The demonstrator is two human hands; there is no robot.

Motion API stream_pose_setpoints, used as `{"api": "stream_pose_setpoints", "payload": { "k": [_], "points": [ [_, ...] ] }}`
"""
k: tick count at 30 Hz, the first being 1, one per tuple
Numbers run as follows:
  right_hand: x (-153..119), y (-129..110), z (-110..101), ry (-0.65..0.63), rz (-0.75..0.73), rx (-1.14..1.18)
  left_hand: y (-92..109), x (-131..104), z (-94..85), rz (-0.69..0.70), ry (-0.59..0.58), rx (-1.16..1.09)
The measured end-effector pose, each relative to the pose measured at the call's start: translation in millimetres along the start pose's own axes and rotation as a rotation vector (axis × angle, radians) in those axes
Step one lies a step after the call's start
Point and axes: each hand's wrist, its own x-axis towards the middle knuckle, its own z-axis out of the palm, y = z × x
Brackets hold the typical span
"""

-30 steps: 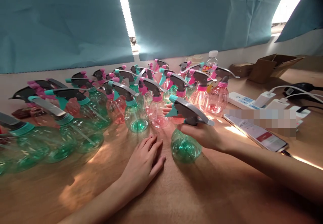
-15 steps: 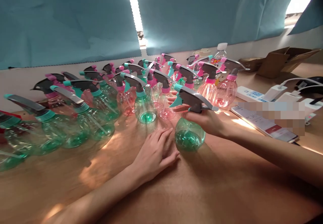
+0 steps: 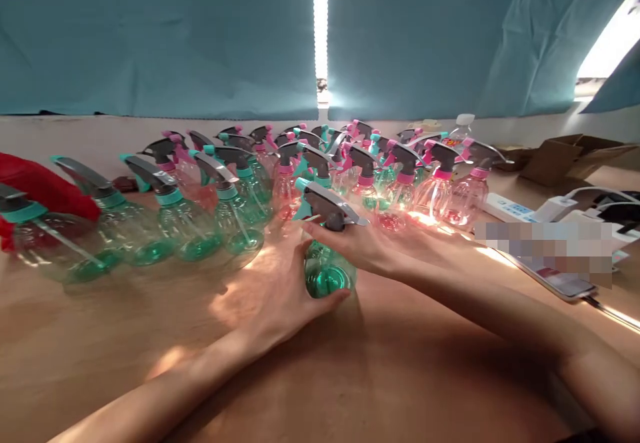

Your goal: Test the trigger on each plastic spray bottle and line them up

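A clear green spray bottle point(image 3: 330, 276) with a grey and teal trigger head stands upright on the table in front of me. My left hand point(image 3: 295, 290) wraps round its lower body, the thumb across the near side and the other fingers behind the bottle. Around the neck, just under the trigger head, my right hand point(image 3: 363, 246) is closed. Behind it stand many more bottles, among them a pink spray bottle point(image 3: 433, 193) to the right and a green spray bottle point(image 3: 187, 230) to the left.
On the right lie a phone point(image 3: 560, 280), pixelated in part, and a white power strip point(image 3: 515, 210) with plugs and cables. An opened cardboard box point(image 3: 565, 163) sits behind them. Something red point(image 3: 55, 186) is at the far left. Blue-green curtains point(image 3: 165, 43) hang behind the table.
My left hand has gone from lying on the table to gripping the bottle's body. The bottle, held at the neck by my right hand, has shifted left in view. The camera view has turned somewhat left.
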Motion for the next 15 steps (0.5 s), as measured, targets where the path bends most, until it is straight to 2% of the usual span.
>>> {"api": "stream_pose_setpoints", "payload": {
  "k": [4, 8, 12, 15],
  "points": [
    [2, -4, 18, -0.115, 0.032, 0.011, -15, -10, -19.7, 0.018, 0.04, 0.066],
    [3, -1, 21, -0.219, -0.068, -0.097, -33, -20, -32.5, -0.022, 0.056, 0.164],
    [13, 1, 21, -0.175, -0.143, -0.292, -42, -28, -39.1, -0.02, 0.102, 0.284],
    [27, 3, 23, -0.125, -0.105, -0.398, -44, -33, -41.7, -0.013, 0.166, 0.332]
  ]
}}
